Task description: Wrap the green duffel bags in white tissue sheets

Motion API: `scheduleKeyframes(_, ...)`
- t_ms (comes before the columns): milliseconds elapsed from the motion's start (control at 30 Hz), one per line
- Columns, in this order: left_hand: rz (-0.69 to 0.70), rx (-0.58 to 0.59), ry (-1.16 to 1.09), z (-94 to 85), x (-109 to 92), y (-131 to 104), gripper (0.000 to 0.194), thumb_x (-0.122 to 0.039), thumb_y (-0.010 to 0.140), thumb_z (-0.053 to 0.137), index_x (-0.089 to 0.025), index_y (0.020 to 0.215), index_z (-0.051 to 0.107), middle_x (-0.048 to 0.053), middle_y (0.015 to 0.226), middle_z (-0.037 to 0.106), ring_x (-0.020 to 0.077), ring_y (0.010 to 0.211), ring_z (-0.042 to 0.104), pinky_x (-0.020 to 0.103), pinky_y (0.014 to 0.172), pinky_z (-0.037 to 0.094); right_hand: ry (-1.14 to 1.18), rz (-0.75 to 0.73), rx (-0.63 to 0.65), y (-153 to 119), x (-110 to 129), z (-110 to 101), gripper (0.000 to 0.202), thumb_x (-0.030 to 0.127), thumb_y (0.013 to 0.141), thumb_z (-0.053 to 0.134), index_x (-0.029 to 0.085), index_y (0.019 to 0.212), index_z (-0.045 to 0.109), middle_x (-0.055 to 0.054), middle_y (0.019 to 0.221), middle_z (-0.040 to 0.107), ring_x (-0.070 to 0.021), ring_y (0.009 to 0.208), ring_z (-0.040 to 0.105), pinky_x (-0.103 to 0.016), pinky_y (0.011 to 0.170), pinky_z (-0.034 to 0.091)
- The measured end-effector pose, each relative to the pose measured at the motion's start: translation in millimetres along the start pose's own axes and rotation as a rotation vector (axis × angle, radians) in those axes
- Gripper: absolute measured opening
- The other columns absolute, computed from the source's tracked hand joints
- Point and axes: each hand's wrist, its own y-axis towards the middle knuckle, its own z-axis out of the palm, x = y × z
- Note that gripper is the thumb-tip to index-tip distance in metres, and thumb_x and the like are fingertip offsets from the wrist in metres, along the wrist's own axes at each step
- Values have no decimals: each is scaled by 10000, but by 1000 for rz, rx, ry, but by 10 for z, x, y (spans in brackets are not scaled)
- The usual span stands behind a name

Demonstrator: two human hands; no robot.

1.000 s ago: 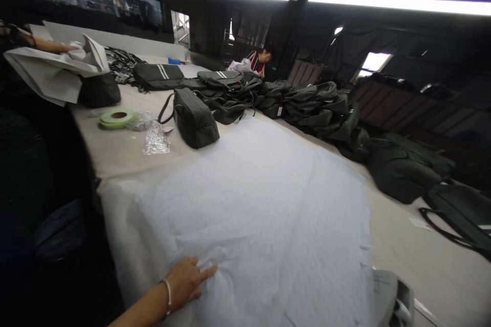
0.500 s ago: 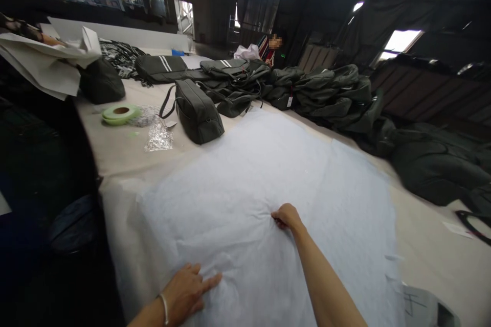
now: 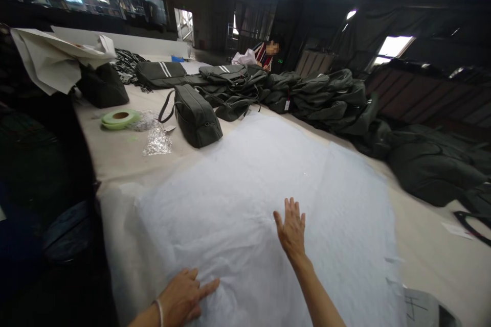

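Note:
Thin white sheets lie spread over the cream-covered table, with creases near both hands. At the lower left, my left hand rests on the sheet, its index finger stretched to the right and nothing seen in it. My right hand lies open on the sheet, right of the middle, with its fingers pointing away from me. A dark green bag with a strap stands beyond the sheet's far left edge.
Green tape rolls and clear plastic lie at the left. Dark bags are heaped along the far and right side. A person is behind them. Paper overhangs the far left corner.
My right hand has let go of the pinched sheet and opened flat on it, slightly further right. My left hand has barely moved.

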Motion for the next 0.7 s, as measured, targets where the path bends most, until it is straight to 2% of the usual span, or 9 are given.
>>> scheduleKeyframes(33,-2,1,5,16,3,3,735,-258,794,696,-403,1440,376,49,970,703,302,997,598,488,923,458,-10,-84,-4,-68,44,138,694,528,962,268,122,1520,192,-118,1599,140,-280,1484,56,-521,1189,82)
scheduleKeyframes(133,-18,47,31,4,-17,6,780,-255,778,706,-395,1458,349,58,1001,704,308,1007,605,490,919,465,-34,-251,20,-179,130,518,712,577,943,314,125,1493,298,-128,1566,237,-306,1469,148,-539,1188,80)
scheduleKeyframes(200,-38,82,48,-64,-61,25,773,-243,798,681,-374,1474,329,73,1012,707,319,1033,606,490,915,469,-32,-271,26,-151,115,652,703,583,942,323,137,1486,321,-116,1561,257,-300,1464,172,-534,1190,75)
scheduleKeyframes(267,-43,102,59,-172,-130,87,731,-238,835,642,-350,1483,322,87,996,712,331,1037,613,485,888,482,-34,-290,20,-28,31,663,699,575,946,324,139,1491,303,-105,1566,249,-284,1469,156,-526,1194,44)
scheduleKeyframes(400,46,35,108,-441,-279,405,650,-282,863,634,-273,1460,378,116,930,716,335,944,638,424,757,511,-36,-294,5,478,-266,467,677,543,945,342,129,1479,318,-103,1565,275,-264,1472,147,-511,1194,1)
scheduleKeyframes(533,105,-32,120,-650,-364,741,537,-313,876,632,-231,1381,468,106,894,697,305,917,625,383,733,497,-46,-195,-83,948,-464,198,717,536,933,360,53,1461,316,-176,1557,270,-320,1464,148,-566,1173,-35)
scheduleKeyframes(600,108,-62,106,-699,-389,751,420,-309,891,615,-224,1294,534,105,949,679,291,959,604,391,784,487,-54,-178,-145,939,-458,45,728,521,942,356,48,1485,246,-167,1582,201,-303,1477,85,-550,1177,-59)
scheduleKeyframes(633,114,-83,99,-703,-395,703,376,-308,897,610,-223,1258,552,108,1008,665,289,1002,586,402,825,476,-57,-186,-176,847,-440,-35,718,511,951,343,62,1497,214,-150,1593,175,-283,1482,62,-533,1183,-58)
scheduleKeyframes(700,146,-131,75,-658,-389,525,358,-309,893,623,-231,1235,554,110,1177,614,293,1126,530,431,926,432,-45,-249,-254,495,-429,-198,665,481,972,318,102,1506,200,-123,1596,188,-255,1482,83,-515,1196,-12)
